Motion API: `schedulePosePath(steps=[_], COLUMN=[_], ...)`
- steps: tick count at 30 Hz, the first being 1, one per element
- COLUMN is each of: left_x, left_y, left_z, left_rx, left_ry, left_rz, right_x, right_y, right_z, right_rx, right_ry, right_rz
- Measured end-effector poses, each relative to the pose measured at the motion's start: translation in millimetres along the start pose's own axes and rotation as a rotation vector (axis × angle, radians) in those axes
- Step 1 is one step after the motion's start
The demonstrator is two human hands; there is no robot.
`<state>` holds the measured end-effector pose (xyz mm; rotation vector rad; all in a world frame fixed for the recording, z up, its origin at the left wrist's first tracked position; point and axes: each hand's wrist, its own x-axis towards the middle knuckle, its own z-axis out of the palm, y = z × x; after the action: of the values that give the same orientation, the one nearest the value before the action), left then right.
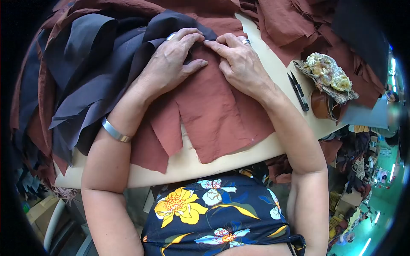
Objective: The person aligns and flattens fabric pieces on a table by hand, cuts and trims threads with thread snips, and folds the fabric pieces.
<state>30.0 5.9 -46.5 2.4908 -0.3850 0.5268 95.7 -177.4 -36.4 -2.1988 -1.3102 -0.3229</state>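
Observation:
Rust-red cloth pieces (209,106) lie layered on the pale table (145,176), their lower ends near its front edge. At their upper end, my left hand (177,57) has its fingers bent over the fabric edge, the thumb pointing right. Close beside it, my right hand (239,59) pinches the same edge with thumb and index finger. The fingertips of both hands nearly meet. Dark cloth (98,81) is heaped to the left and runs behind my left hand.
Black thread snips (300,91) lie on the table to the right. Beside them a brown container (323,106) stands under a yellowish, ragged bundle (328,72). More rust-red cloth (286,25) is piled at the back right.

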Motion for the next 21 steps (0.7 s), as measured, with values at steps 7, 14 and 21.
schedulePosePath(steps=[7, 14, 21], left_x=[-0.8, -0.2, -0.3], left_y=[2.2, 3.4, 0.6], left_z=[-2.2, -0.9, 0.5], left_rx=[0.003, 0.015, 0.040], left_ry=[-0.019, -0.022, -0.012], left_rz=[-0.006, 0.013, 0.033], right_x=[3.3, -2.1, -35.0], right_y=[0.8, -0.1, -20.7], right_z=[-2.4, -8.7, -33.8], right_rx=[-0.046, -0.059, -0.046], right_ry=[0.018, -0.044, -0.136], right_rz=[-0.066, -0.074, -0.137])
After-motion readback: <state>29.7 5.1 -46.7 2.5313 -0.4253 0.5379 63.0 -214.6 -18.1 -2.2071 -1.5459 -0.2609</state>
